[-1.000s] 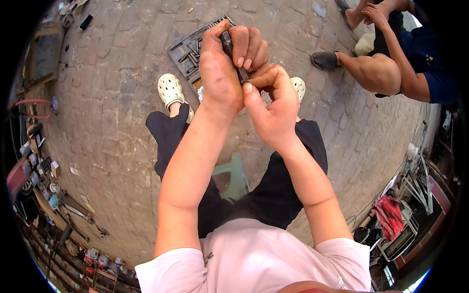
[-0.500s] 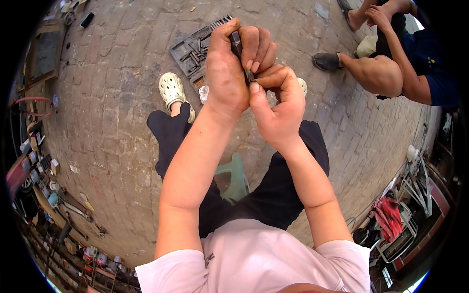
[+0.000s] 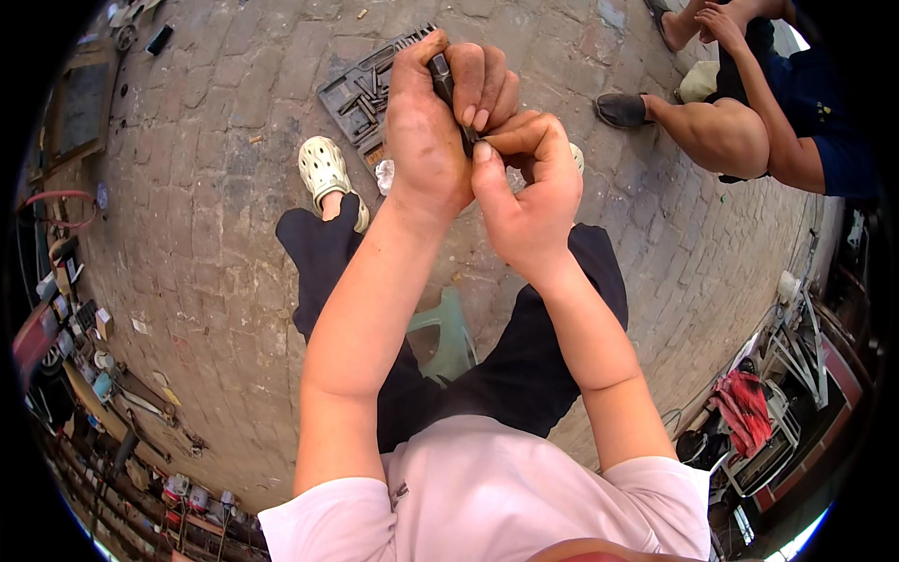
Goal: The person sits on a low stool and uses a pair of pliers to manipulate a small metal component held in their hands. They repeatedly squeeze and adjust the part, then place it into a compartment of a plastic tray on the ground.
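Note:
My left hand (image 3: 423, 131) is wrapped round a dark, faceted metal rod-like tool (image 3: 442, 77), which slants down toward my right hand. Its lower end lies between the fingertips of my right hand (image 3: 532, 183), whose thumb and forefinger press together there. Whether those fingertips also hold some small part is hidden. Both hands have grimy fingers. Beyond my left hand, an open grey case (image 3: 339, 94) lies on the ground with several metal bits (image 3: 367, 94) in its tray; my hand covers part of it.
Paving bricks (image 3: 215, 234) cover the ground. A green plastic stool (image 3: 448, 351) shows between my legs. Another person (image 3: 749, 140) sits at the far right. Cluttered tools and boxes (image 3: 103, 323) line the left; a red cloth (image 3: 742, 412) hangs on a metal frame at right.
The whole view has shifted slightly, so my hands appear a little farther left. Both keep the same grip on the metal tool.

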A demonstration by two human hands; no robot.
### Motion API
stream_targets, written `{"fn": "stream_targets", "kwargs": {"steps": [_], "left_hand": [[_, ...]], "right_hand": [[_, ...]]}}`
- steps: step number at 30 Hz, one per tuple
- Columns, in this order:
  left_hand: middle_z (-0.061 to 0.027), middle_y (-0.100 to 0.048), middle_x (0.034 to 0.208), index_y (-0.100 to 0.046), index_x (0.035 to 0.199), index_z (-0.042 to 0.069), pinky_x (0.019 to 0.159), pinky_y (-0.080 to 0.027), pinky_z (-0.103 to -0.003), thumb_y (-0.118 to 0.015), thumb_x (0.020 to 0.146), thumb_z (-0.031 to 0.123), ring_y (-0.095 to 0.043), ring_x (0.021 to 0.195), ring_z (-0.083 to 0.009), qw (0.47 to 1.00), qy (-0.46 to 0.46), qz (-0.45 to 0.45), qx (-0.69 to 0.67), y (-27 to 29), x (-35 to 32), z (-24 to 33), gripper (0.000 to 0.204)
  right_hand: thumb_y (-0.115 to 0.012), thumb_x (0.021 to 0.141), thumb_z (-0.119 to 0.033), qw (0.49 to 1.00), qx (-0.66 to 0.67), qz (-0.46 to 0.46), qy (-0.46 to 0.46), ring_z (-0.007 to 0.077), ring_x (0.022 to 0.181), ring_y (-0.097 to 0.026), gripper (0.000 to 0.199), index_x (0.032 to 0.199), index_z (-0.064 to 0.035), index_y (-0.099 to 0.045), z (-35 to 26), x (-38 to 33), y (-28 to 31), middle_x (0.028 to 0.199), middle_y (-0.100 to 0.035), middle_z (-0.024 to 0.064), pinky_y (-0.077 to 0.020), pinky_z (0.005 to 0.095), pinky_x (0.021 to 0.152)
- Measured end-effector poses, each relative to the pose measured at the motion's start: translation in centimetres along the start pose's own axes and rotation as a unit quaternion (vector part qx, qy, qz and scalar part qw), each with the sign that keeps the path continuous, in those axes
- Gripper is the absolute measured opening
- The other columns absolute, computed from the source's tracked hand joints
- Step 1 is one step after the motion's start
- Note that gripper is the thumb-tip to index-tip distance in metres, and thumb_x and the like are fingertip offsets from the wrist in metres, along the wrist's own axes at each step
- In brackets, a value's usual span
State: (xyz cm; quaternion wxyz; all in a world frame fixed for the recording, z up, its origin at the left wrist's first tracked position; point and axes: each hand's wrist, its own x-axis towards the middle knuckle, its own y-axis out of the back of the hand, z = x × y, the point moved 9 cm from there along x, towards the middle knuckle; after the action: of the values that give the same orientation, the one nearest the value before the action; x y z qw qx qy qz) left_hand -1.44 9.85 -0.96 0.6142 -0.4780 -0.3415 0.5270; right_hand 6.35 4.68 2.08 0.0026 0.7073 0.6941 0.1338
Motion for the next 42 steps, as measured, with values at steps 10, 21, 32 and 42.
{"fn": "stream_targets", "kwargs": {"steps": [10,21,32,42], "left_hand": [[-0.0013,-0.030,0.052,-0.029,0.050,0.009,0.049,-0.023,-0.028,-0.034,0.094,0.037,-0.025,0.051,-0.0126,0.999,-0.005,0.010,0.034,0.1,-0.2,0.6,0.052],[-0.0021,-0.030,0.052,-0.031,0.050,0.008,0.049,-0.024,-0.028,-0.033,0.094,0.036,-0.026,0.050,-0.0129,0.999,-0.002,-0.003,0.033,0.1,0.0,0.7,0.052],[-0.0019,-0.030,0.051,-0.031,0.049,0.008,0.048,-0.024,-0.028,-0.035,0.093,0.036,-0.025,0.050,-0.0126,1.000,0.018,0.005,0.013,0.2,0.0,-0.2,0.052],[-0.0019,-0.029,0.052,-0.030,0.049,0.009,0.047,-0.023,-0.028,-0.034,0.093,0.036,-0.026,0.049,-0.0122,1.000,0.022,-0.004,-0.011,0.1,-0.1,0.1,0.052]], "right_hand": [[-0.065,0.077,0.002,1.000,-0.008,-0.012,0.017,0.0151,0.066,-0.060,0.014,0.082,0.0008,-0.052,-0.1,-0.1,-0.3,0.077,-0.058,0.0079,-0.0499,0.0273,0.061],[-0.066,0.077,0.002,0.999,-0.004,-0.034,0.016,0.0146,0.065,-0.060,0.014,0.082,0.0011,-0.053,-0.2,0.1,-0.2,0.078,-0.059,0.0080,-0.0506,0.0276,0.061],[-0.060,0.082,0.006,0.998,-0.023,-0.064,-0.006,0.0094,0.073,-0.054,0.010,0.085,0.0018,-0.051,-0.2,0.2,-0.2,0.085,-0.056,0.0071,-0.0499,0.0237,0.068],[-0.061,0.080,0.005,0.995,-0.023,-0.094,0.007,0.0102,0.067,-0.054,0.013,0.086,0.0004,-0.050,-0.2,0.2,-0.7,0.078,-0.056,0.0060,-0.0473,0.0244,0.061]]}}
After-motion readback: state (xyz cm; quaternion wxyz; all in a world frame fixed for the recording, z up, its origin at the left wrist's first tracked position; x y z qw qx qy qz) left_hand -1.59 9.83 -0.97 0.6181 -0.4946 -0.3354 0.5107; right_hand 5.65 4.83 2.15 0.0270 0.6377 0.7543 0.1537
